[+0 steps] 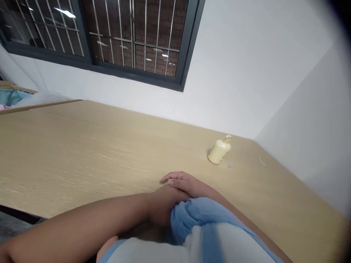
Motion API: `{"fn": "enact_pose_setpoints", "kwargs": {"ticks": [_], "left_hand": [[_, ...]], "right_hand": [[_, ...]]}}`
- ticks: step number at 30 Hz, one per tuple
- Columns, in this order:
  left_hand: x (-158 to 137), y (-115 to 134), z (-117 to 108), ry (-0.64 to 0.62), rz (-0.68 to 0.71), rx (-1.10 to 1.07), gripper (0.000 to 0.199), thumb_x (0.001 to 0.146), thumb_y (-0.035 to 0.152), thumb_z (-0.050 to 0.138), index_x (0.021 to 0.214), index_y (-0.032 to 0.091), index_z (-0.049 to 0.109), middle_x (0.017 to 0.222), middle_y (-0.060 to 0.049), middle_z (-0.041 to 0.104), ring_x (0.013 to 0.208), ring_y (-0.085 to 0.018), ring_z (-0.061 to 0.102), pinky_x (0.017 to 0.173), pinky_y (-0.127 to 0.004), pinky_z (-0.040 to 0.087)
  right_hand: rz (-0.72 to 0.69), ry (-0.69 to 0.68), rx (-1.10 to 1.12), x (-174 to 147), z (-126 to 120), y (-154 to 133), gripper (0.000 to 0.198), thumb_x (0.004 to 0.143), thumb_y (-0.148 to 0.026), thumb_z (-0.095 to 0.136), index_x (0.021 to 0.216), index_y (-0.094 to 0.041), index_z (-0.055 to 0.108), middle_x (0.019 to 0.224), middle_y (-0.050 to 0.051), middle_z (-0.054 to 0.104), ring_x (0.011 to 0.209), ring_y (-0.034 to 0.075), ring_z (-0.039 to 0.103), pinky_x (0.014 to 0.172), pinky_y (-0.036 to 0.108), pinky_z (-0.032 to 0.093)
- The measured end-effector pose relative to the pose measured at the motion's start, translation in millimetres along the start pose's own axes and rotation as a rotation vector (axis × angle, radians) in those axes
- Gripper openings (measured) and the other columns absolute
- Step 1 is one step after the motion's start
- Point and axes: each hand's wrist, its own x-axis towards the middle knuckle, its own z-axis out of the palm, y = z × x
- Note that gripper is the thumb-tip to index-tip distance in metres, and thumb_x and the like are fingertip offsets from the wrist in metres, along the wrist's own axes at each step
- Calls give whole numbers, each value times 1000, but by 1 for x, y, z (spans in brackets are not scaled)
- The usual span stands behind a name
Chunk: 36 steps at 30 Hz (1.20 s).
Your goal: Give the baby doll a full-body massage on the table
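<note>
My right hand (189,183) is resting loosely over my left hand (166,201), fingers (172,175) mostly straight, nothing gripped; left fingers are hidden, so can't tell. Pump bottle (219,152) sits near the far right corner of the worktop (109,146).

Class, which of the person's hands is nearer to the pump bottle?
Right. The right hand is left of the pump bottle and closer to the person, apart from it; the left hand, under the right, is farther left and closer still.
</note>
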Motion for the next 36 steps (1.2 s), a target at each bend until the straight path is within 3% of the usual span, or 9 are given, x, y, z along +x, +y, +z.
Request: {"fn": "enact_pose_setpoints", "kwargs": {"ticks": [24,36], "left_hand": [[2,-1,0,-11,6,13,20,77,25,63,94,16,69,100,-3,72,96,-21,66,85,-29,50],[0,-3,1,44,54,14,20,77,26,64,94,16,69,99,-5,73,91,-20,67,80,-28,51]], "right_hand": [[35,15,4,-3,2,-9,43,90,-56,57,115,-23,71,119,5,68,113,24,61,100,36,45],[51,49,10,-4,5,-12,38,89,-55,59,110,-26,73,112,5,69,106,24,61,95,37,48]]}}
